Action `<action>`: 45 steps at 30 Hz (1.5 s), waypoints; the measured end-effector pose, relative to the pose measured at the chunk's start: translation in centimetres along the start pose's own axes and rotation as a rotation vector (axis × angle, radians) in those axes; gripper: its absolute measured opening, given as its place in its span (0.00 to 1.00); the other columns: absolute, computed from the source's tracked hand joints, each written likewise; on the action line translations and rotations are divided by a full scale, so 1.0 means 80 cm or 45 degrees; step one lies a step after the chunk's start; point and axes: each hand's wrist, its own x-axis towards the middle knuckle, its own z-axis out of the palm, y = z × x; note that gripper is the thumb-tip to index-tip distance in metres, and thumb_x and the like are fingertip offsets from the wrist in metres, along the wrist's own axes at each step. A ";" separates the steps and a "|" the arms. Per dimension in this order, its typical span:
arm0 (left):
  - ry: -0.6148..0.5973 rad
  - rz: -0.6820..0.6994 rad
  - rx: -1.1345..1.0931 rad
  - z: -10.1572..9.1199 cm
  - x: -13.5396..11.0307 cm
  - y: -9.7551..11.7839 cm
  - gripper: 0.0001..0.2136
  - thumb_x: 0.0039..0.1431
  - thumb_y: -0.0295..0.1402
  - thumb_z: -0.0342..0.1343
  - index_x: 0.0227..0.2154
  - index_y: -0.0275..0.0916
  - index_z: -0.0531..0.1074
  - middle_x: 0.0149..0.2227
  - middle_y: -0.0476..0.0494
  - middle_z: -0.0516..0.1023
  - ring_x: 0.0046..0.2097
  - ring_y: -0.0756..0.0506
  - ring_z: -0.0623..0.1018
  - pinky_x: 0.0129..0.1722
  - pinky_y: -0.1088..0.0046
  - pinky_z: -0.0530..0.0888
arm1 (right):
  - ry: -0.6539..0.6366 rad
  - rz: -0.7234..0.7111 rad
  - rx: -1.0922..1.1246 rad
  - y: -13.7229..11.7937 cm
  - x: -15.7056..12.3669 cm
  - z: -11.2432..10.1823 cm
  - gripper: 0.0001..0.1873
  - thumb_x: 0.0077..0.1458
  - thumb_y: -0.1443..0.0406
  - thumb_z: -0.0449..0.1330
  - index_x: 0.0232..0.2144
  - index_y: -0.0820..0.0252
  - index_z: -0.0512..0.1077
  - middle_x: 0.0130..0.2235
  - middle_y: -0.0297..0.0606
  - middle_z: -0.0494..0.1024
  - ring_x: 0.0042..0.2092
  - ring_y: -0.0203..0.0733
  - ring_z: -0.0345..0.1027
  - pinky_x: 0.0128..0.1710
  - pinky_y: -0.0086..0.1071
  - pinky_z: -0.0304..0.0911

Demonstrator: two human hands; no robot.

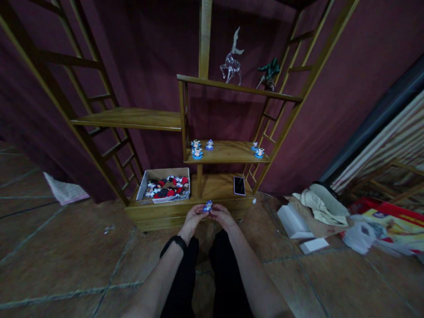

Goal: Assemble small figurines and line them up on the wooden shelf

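A small purple-and-white figurine [208, 206] is held between my two hands, in front of the low edge of a wooden display shelf [225, 150]. My left hand [193, 217] pinches it from the left, and my right hand [221, 215] has its fingers closed on it from the right. On the shelf above, a purple figurine [210, 145] stands beside a blue-based figurine [197, 153] and another like it. At that shelf's right end are two more small figurines [259, 152]. An open cardboard box [141, 187] full of red, black and white figurines sits to the left.
A phone [239, 186] lies on the lower shelf board. Higher up stand a clear deer figure [231, 62] and a dark green figure [269, 74]. On the floor at right are a white box [293, 221], cloth [319, 205] and a plastic bag [359, 234].
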 end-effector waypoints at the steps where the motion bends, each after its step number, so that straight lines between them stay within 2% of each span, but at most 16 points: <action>1: 0.002 0.000 -0.005 0.001 -0.001 0.001 0.21 0.29 0.31 0.68 0.32 0.35 0.73 0.30 0.44 0.78 0.35 0.46 0.76 0.38 0.69 0.70 | 0.000 -0.006 0.004 0.000 0.000 0.000 0.18 0.30 0.65 0.69 0.29 0.61 0.71 0.30 0.35 0.76 0.30 0.35 0.69 0.33 0.31 0.65; 8: -0.044 -0.026 -0.052 -0.002 0.001 -0.001 0.22 0.30 0.30 0.68 0.35 0.34 0.74 0.34 0.41 0.79 0.36 0.46 0.76 0.39 0.69 0.70 | 0.046 -0.026 0.004 -0.002 0.002 0.000 0.19 0.28 0.68 0.69 0.29 0.60 0.71 0.27 0.32 0.74 0.26 0.33 0.67 0.31 0.31 0.66; 16: -0.112 -0.098 -0.080 -0.006 0.004 -0.006 0.22 0.32 0.29 0.68 0.36 0.33 0.75 0.34 0.40 0.78 0.35 0.46 0.76 0.40 0.69 0.70 | 0.138 -0.005 -0.050 -0.003 0.002 -0.001 0.16 0.33 0.63 0.67 0.28 0.60 0.71 0.24 0.32 0.74 0.23 0.31 0.65 0.27 0.29 0.65; 20: -0.074 -0.113 -0.116 -0.006 0.005 -0.007 0.23 0.31 0.28 0.68 0.37 0.34 0.74 0.32 0.42 0.78 0.33 0.48 0.76 0.37 0.71 0.70 | 0.166 0.001 -0.059 -0.003 0.002 -0.002 0.16 0.31 0.64 0.67 0.27 0.60 0.70 0.24 0.32 0.74 0.23 0.31 0.65 0.27 0.29 0.65; 24: -0.055 -0.117 -0.155 -0.006 0.005 -0.006 0.23 0.31 0.27 0.68 0.37 0.35 0.73 0.30 0.44 0.78 0.31 0.49 0.76 0.34 0.74 0.70 | 0.165 -0.004 -0.071 -0.004 0.001 -0.002 0.18 0.29 0.63 0.67 0.27 0.60 0.69 0.24 0.31 0.74 0.23 0.31 0.65 0.27 0.28 0.64; 33: -0.047 -0.186 -0.210 -0.006 0.006 -0.008 0.20 0.34 0.27 0.67 0.35 0.34 0.75 0.32 0.41 0.79 0.31 0.50 0.76 0.36 0.74 0.70 | 0.175 0.003 -0.045 -0.008 -0.003 0.001 0.18 0.29 0.62 0.68 0.26 0.60 0.68 0.24 0.32 0.74 0.23 0.32 0.66 0.27 0.29 0.64; 45: -0.012 -0.121 -0.179 -0.003 0.004 -0.004 0.20 0.32 0.26 0.67 0.35 0.34 0.74 0.30 0.42 0.78 0.30 0.50 0.76 0.34 0.75 0.70 | 0.108 -0.016 0.001 -0.004 -0.002 -0.001 0.19 0.30 0.64 0.68 0.30 0.62 0.71 0.26 0.34 0.75 0.26 0.33 0.68 0.30 0.30 0.65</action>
